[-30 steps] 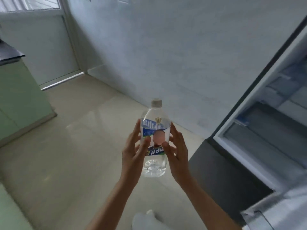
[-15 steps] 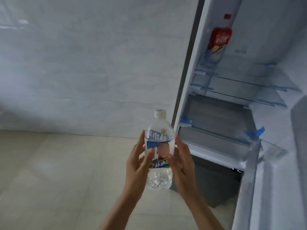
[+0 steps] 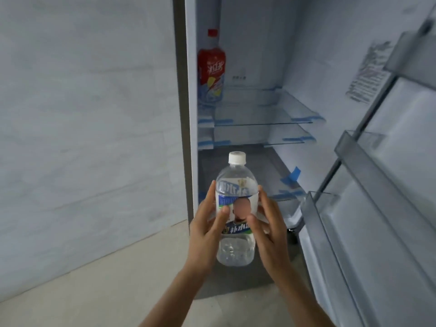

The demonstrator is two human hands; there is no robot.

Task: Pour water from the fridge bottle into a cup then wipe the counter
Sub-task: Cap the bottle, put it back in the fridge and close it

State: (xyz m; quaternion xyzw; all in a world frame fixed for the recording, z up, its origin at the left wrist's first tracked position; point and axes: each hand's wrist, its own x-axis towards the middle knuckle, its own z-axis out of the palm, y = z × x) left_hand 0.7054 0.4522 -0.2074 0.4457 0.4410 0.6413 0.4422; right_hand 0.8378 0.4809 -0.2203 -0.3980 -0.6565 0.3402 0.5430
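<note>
A clear plastic water bottle [image 3: 236,185] with a white cap and a blue-and-white label stands upright in front of the open fridge [image 3: 254,67]. Both hands hold it around the label. My left hand [image 3: 207,232] wraps its left side and my right hand [image 3: 269,230] wraps its right side. A little water shows in the bottom of the bottle. No cup or counter is in view.
A red-labelled drink bottle [image 3: 211,67] stands on the fridge's upper glass shelf [image 3: 266,114] at the left. The fridge door [image 3: 382,185] with its shelves hangs open at the right. A grey wall [image 3: 89,114] fills the left, with pale floor [image 3: 94,291] below.
The view has swung right and up from the floor and wall to the open fridge interior. The bottle stays held in both hands, now in front of the fridge's lower shelves.
</note>
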